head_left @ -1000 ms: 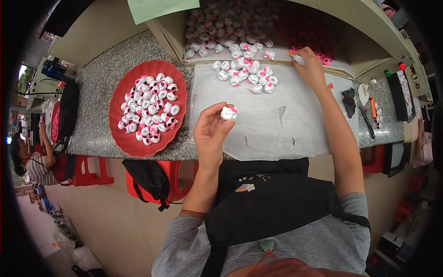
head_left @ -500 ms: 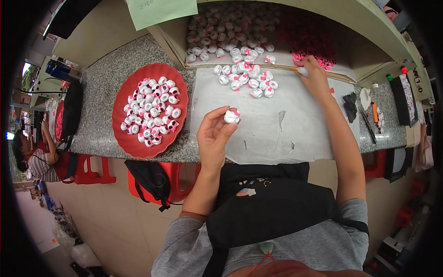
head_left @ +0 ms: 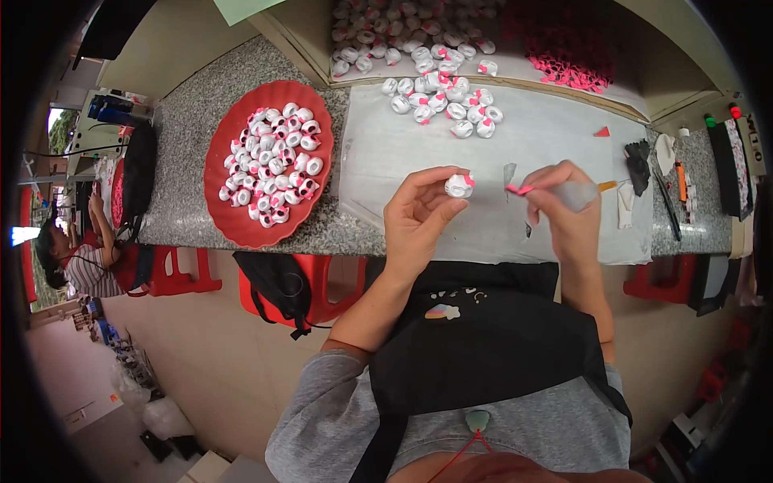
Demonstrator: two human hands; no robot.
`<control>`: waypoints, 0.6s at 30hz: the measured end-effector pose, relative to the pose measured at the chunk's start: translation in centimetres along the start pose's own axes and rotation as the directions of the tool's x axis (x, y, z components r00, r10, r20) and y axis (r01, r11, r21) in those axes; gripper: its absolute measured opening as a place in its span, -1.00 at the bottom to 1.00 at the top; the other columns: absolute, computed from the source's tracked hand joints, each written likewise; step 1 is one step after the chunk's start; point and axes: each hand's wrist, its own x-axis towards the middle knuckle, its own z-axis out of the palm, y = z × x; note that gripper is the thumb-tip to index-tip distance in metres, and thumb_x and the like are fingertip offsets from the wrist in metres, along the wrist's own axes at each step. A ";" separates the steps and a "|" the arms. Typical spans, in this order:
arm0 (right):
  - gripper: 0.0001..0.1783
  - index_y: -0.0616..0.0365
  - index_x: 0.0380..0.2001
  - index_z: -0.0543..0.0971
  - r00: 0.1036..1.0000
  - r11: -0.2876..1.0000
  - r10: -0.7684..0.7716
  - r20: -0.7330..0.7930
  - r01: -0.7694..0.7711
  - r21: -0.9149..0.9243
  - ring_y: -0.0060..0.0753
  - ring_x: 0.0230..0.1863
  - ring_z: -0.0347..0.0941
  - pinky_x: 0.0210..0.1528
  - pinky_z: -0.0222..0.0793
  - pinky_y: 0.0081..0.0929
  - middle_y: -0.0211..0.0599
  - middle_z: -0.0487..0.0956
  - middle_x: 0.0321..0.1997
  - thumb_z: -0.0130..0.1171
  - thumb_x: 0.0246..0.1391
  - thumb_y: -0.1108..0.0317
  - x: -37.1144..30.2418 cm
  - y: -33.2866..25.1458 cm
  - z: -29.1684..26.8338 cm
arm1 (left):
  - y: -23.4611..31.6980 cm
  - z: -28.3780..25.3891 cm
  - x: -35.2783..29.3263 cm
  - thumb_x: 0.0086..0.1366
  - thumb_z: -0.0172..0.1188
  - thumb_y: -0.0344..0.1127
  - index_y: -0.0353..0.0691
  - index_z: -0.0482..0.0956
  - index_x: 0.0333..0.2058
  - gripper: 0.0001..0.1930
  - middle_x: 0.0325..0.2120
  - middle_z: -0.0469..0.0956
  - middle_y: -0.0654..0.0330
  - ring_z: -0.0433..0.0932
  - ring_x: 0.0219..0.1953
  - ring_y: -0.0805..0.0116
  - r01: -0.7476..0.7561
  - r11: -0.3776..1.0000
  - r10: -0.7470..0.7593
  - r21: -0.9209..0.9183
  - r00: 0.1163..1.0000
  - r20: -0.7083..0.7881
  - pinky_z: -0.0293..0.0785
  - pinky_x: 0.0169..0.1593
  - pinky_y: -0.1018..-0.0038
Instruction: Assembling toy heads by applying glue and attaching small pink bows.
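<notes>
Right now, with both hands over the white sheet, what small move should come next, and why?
I'd probably ease the right hand leftward, toward the white piece in the left hand: the right hand's fingertips pinch a small pink piece, and a gap separates the two pieces.

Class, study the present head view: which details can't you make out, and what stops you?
All in the head view:
1. Pink piece: exact shape; it is small, blurred and partly covered by the right hand.
2. White piece in the left hand: its underside, turned away from the camera.
3. Green paper: most of it, cut off by the top edge.
</notes>
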 end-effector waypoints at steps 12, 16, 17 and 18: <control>-0.92 0.24 -0.61 0.39 0.978 0.912 0.185 0.093 -0.206 0.354 -0.64 -0.55 0.22 -0.66 0.11 -0.74 -0.38 0.31 -0.49 0.09 -0.25 0.57 -1.4 2.9 1.7 | -0.2 0.6 -0.4 -0.06 0.03 -0.66 -0.36 0.33 -0.28 -0.71 -0.24 0.34 0.00 0.37 -0.21 0.34 -0.223 0.906 0.175 0.359 0.971 0.162 0.33 -0.20 0.54; -0.91 0.25 -0.60 0.36 0.979 0.912 0.196 0.057 -0.203 0.355 -0.64 -0.62 0.20 -0.68 0.09 -0.72 -0.33 0.27 -0.44 0.06 -0.26 0.57 -1.5 3.2 1.9 | -0.2 0.6 -0.4 -0.08 0.04 -0.67 -0.36 0.33 -0.29 -0.70 -0.24 0.34 0.00 0.36 -0.20 0.34 -0.221 0.905 0.165 0.364 0.970 0.178 0.33 -0.19 0.54; -0.91 0.25 -0.60 0.36 0.980 0.914 0.195 0.050 -0.200 0.352 -0.65 -0.62 0.19 -0.68 0.09 -0.72 -0.33 0.27 -0.43 0.05 -0.26 0.57 -1.5 3.3 1.9 | -0.2 0.6 -0.4 -0.08 0.04 -0.67 -0.36 0.33 -0.29 -0.70 -0.24 0.34 0.00 0.36 -0.20 0.34 -0.220 0.905 0.164 0.363 0.970 0.178 0.33 -0.19 0.54; -0.91 0.25 -0.60 0.36 0.980 0.916 0.194 0.043 -0.197 0.349 -0.66 -0.63 0.19 -0.68 0.09 -0.72 -0.33 0.27 -0.42 0.05 -0.26 0.57 -1.5 3.3 1.9 | -0.2 0.6 -0.4 -0.08 0.04 -0.67 -0.36 0.33 -0.29 -0.70 -0.24 0.33 -0.01 0.36 -0.20 0.34 -0.234 0.904 0.173 0.357 0.965 0.196 0.33 -0.19 0.54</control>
